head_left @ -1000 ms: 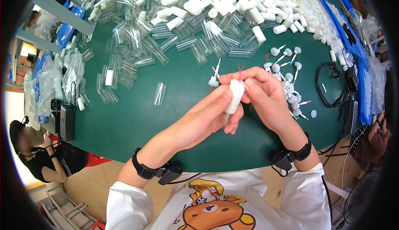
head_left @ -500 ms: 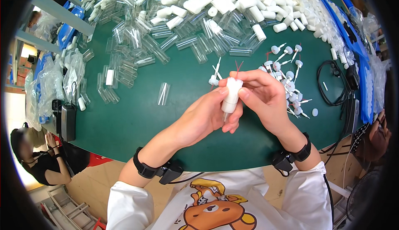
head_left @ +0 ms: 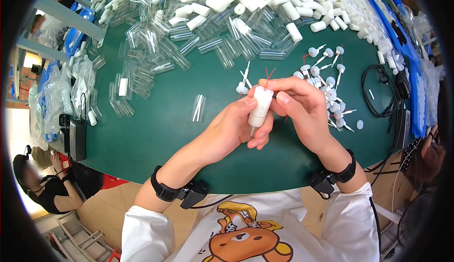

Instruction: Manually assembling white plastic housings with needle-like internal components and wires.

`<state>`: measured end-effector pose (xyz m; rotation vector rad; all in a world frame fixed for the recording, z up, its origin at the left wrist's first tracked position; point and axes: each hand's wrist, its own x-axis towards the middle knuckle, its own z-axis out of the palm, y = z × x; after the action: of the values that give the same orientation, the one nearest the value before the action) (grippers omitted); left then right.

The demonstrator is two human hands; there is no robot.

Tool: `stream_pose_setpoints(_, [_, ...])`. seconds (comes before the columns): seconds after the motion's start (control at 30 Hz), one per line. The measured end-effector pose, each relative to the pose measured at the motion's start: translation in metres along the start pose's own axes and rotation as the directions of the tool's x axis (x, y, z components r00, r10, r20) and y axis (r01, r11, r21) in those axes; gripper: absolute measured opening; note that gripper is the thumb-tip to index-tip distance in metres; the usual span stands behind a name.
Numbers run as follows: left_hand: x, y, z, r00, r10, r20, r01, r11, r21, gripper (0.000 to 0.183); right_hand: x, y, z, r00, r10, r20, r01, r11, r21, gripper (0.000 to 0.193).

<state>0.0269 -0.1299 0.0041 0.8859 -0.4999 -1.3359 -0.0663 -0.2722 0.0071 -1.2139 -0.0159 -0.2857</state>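
My left hand [head_left: 229, 130] is closed around a white plastic cylinder [head_left: 260, 105], held tilted above the table. Two thin red wires [head_left: 268, 75] stick out of its top end, and a narrow grey tip [head_left: 253, 130] shows at its lower end. My right hand [head_left: 308, 115] is beside it, index fingertip at the top edge near the wires. The right thumb stands apart from the cylinder; the other right fingers are partly hidden. Left of my hands lies one clear tube [head_left: 198, 108]. Small white stemmed parts with red wires [head_left: 329, 84] lie to the right.
Clear tubes [head_left: 142, 73] and white cylinders [head_left: 293, 2] are heaped along the far side of the green table [head_left: 142, 141]. A black cable [head_left: 366, 91] loops at the right. Blue trays [head_left: 416, 96] line the right edge. Another person [head_left: 56, 186] sits at the left.
My right thumb has come off the white cylinder and lifted away. The cylinder has shifted slightly left and down with my left hand.
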Motion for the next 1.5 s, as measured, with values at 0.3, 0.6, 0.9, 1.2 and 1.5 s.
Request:
stream_pose_setpoints(0.3, [-0.001,0.001,-0.003,1.000,-0.008,-0.003,0.008,1.000,-0.012,0.039,0.000,0.009,-0.002,0.995,-0.096,-0.025,0.092,0.985,-0.149,0.021])
stream_pose_setpoints(0.6, [-0.003,0.002,-0.002,1.000,-0.003,-0.006,0.003,1.000,-0.017,0.030,-0.002,0.015,-0.002,0.982,-0.177,-0.068,0.149,0.943,-0.298,0.022])
stream_pose_setpoints(0.9, [-0.003,-0.001,-0.004,1.000,0.009,0.008,-0.009,0.999,-0.043,0.027,0.000,0.013,-0.003,0.937,-0.350,-0.006,0.276,0.750,-0.601,0.023])
stream_pose_setpoints(1.2, [-0.002,0.001,0.001,0.993,0.001,-0.115,-0.002,1.000,-0.013,0.038,0.000,0.015,-0.004,0.946,-0.324,0.036,0.275,0.737,-0.618,0.022])
stream_pose_setpoints(1.5, [-0.002,0.003,-0.002,0.995,-0.031,-0.094,0.021,0.993,-0.112,0.041,0.002,0.014,-0.001,0.955,-0.290,0.052,0.263,0.758,-0.597,0.020])
